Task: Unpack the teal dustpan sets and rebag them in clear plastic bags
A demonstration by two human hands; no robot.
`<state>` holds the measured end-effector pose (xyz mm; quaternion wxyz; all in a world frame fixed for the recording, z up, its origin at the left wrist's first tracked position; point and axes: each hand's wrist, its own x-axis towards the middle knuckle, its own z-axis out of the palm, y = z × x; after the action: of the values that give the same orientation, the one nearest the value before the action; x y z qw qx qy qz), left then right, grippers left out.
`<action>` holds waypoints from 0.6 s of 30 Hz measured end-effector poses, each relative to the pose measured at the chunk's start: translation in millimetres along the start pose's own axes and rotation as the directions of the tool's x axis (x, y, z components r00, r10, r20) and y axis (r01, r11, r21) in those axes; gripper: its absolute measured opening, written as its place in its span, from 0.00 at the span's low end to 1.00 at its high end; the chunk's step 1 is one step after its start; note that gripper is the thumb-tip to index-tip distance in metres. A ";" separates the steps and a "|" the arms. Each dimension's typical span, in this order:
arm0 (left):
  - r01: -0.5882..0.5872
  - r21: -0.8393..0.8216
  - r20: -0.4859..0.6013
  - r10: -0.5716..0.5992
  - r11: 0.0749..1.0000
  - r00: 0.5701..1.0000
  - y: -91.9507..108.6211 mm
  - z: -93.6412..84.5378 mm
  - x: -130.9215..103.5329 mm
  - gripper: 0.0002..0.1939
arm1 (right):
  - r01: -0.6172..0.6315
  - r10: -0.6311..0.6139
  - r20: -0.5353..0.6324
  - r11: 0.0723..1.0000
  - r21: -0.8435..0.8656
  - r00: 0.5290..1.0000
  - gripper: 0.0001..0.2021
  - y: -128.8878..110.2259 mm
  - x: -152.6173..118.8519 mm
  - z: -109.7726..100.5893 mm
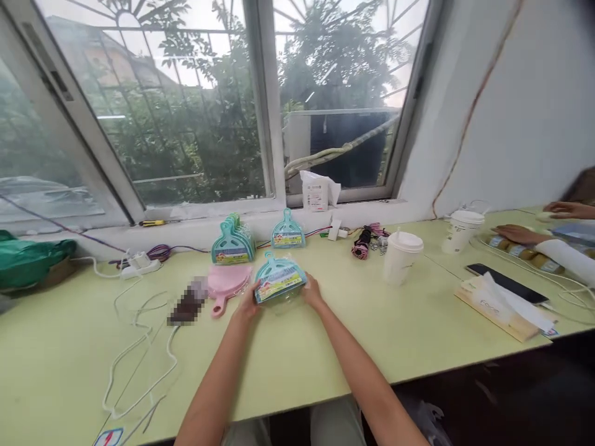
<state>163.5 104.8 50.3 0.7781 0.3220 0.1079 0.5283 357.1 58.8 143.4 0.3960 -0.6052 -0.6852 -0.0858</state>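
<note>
A turquoise dustpan [280,280] in clear plastic, with a printed label across it, is held between my two hands over the near middle of the table. My left hand [251,300] grips its left edge, and my right hand [312,290] closes on the right edge. The fingertips are partly hidden by the pack. Just left of my left hand lies a pink dustpan [229,282], its handle towards me. Behind it several turquoise dustpans [232,243] stand stacked upright with labels. Another labelled turquoise dustpan [287,230] leans against the wall below the window.
A white lidded cup [403,257] stands to the right, with a second cup [462,230] beyond. A tissue pack [502,306] and a phone [506,284] lie at right, near another person's hands [520,235]. White cables [114,371] sprawl across the left. A power strip [141,267] sits behind.
</note>
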 end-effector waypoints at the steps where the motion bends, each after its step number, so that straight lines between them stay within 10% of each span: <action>1: -0.007 0.002 0.005 0.007 1.000 1.000 -3.1 -1.0 1.2 0.16 | -0.033 0.033 0.001 0.985 0.168 0.999 0.11 -1.0 1.7 -0.6; 6: -0.148 0.053 0.070 0.145 0.988 0.987 -8.9 -3.7 0.3 0.15 | -0.434 0.271 0.343 0.651 0.623 0.899 0.24 -12.2 2.7 -11.7; 10: -0.277 0.343 0.158 0.236 0.898 0.959 -3.4 -6.5 -13.3 0.20 | -0.433 0.195 0.419 0.666 0.607 0.887 0.22 -14.9 -6.3 -19.2; 14: -0.331 0.851 0.083 0.519 0.407 0.850 11.0 -26.2 -39.3 0.21 | -0.415 0.267 0.320 0.642 0.644 0.909 0.20 -7.3 -5.6 -18.0; 18: 0.150 0.987 -0.068 0.695 -0.058 0.716 16.3 -63.7 -67.3 0.26 | -0.400 0.322 0.251 0.582 0.708 0.913 0.18 2.0 2.3 -15.6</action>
<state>90.6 73.3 -0.3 0.1054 0.5998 0.5985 0.5206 365.8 51.8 154.7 0.5845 -0.5187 -0.5395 0.3135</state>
